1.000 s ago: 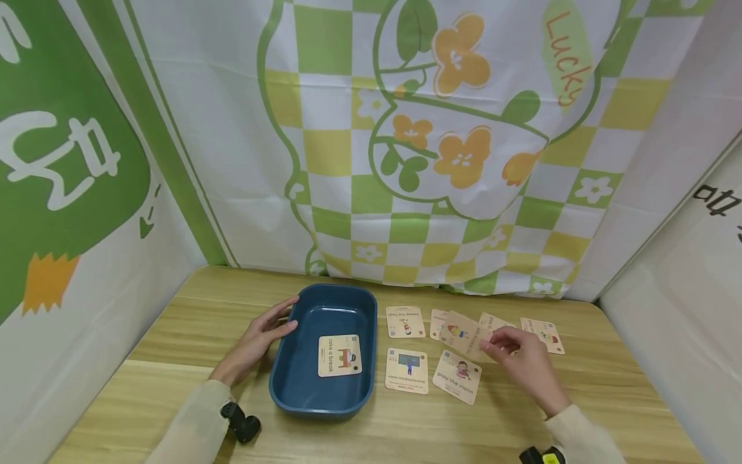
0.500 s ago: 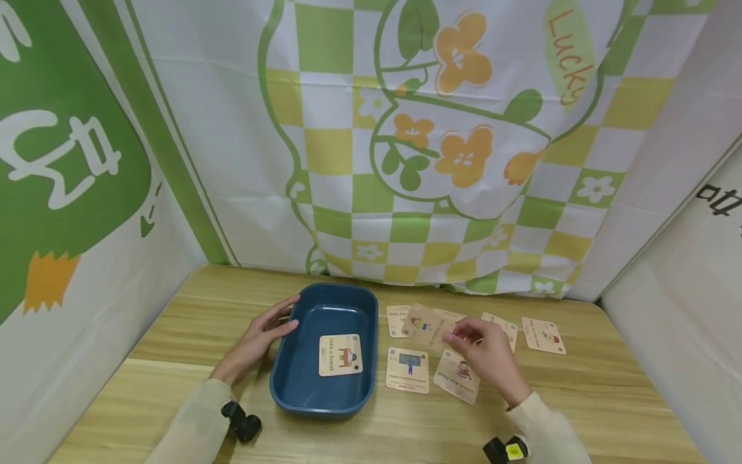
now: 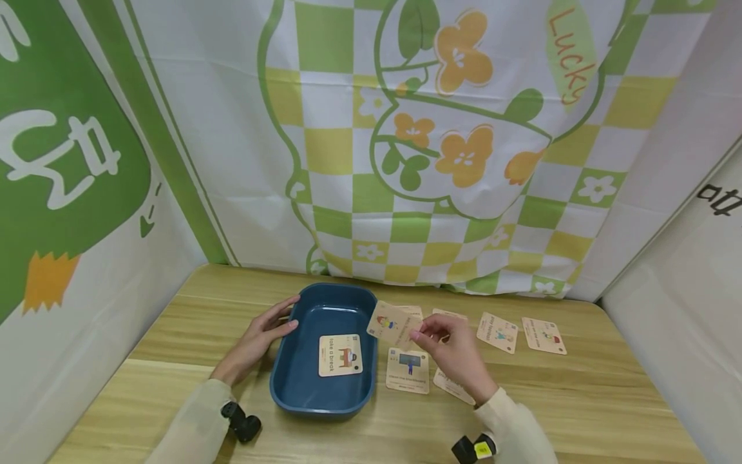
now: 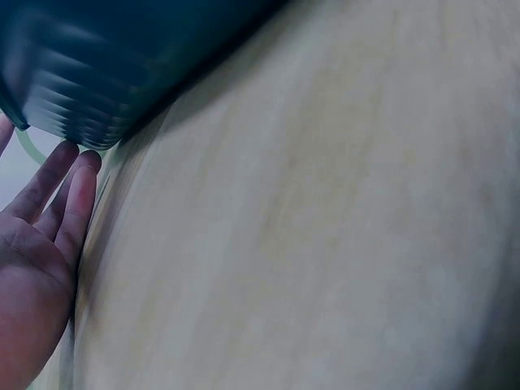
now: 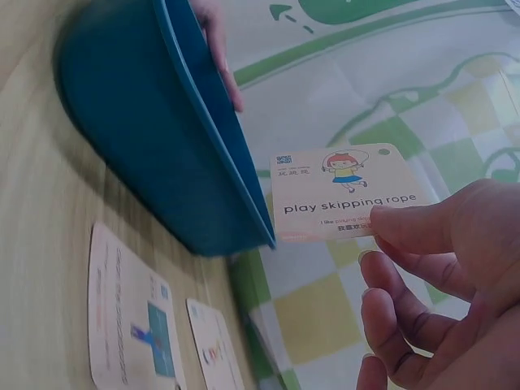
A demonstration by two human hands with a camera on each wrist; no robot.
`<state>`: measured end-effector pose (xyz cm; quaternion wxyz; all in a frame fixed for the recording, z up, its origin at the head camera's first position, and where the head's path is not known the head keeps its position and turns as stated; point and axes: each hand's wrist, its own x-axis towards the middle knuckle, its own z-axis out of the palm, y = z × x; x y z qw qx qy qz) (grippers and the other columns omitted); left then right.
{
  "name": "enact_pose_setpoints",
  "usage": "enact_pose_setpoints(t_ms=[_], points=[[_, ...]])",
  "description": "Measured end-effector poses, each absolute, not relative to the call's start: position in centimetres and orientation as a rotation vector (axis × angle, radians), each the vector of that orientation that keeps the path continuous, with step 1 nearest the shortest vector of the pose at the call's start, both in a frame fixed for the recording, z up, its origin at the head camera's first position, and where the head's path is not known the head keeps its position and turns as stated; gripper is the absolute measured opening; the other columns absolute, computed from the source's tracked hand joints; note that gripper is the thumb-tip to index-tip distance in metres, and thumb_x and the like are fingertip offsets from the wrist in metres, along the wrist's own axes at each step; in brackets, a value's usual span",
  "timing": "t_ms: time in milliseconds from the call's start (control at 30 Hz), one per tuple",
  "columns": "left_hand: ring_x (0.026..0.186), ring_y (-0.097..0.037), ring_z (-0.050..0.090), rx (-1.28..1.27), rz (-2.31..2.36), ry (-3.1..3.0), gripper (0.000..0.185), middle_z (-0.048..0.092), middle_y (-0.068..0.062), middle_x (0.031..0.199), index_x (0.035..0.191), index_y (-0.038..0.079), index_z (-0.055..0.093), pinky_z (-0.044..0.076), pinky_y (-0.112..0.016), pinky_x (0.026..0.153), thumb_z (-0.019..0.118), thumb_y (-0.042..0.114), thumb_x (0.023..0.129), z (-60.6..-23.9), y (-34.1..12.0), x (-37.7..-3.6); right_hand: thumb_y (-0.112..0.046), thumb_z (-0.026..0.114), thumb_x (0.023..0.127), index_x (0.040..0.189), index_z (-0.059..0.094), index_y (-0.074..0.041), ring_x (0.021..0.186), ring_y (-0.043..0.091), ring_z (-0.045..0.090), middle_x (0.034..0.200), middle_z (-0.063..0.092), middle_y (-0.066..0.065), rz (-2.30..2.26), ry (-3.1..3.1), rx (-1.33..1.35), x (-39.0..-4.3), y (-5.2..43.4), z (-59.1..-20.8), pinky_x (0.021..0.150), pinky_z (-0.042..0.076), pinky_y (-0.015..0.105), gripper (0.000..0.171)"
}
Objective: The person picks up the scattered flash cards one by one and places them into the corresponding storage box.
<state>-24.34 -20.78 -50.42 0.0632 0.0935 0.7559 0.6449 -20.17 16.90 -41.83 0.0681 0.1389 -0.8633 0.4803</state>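
Hands: we pinch the skipping rope card [image 3: 395,324] in our right hand [image 3: 455,351]; our left hand [image 3: 255,341] lies flat against the blue tray [image 3: 284,367].
Card: square, pale, girl with rope, held above the tray's right rim.
Done: we judge one card [image 3: 340,355] is in the tray.
Left: five cards on the tabletop [image 3: 580,399].

cream long sleeves [image 3: 197,425], black wrist cameras [image 3: 240,422] (one yellow-marked)

place: staged booth | cues: printed cloth backdrop [image 3: 452,148], wooden table [image 3: 174,328]
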Motion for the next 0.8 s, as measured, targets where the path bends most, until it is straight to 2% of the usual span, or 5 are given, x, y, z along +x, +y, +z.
enact_pose_setpoints(t_ms=[367,600,800], points=[[0.148,-0.044,0.024,0.291,1.943,2.288,0.061,0.031,-0.017,0.162,0.158,0.019,0.038,0.018,-0.067,0.116,0.061,0.031,0.103,-50.4,-20.8,-24.3,-0.013,0.078,0.091,0.082,0.07,-0.013,0.067,0.014,0.057,0.073,0.062,-0.004,1.485,-2.638,0.466,-20.2,14.2,-42.5,0.062,0.045,0.027,0.011],[0.148,-0.045,0.024,0.293,1.941,2.296,0.061,0.031,-0.017,0.161,0.158,0.019,0.038,0.018,-0.067,0.116,0.061,0.031,0.103,-50.4,-20.8,-24.3,-0.014,0.079,0.09,0.08,0.069,-0.012,0.064,0.013,0.056,0.072,0.061,-0.003,1.492,-2.628,0.502,-20.3,13.2,-43.1,0.056,0.045,0.024,0.014],[0.148,-0.044,0.024,0.286,1.942,2.296,0.06,0.032,-0.017,0.161,0.158,0.02,0.039,0.017,-0.067,0.116,0.061,0.03,0.103,-50.4,-20.8,-24.3,-0.016,0.081,0.088,0.082,0.07,-0.012,0.065,0.012,0.057,0.072,0.062,-0.004,1.484,-2.619,0.516,-20.5,12.6,-43.8,0.061,0.047,0.025,0.013]])
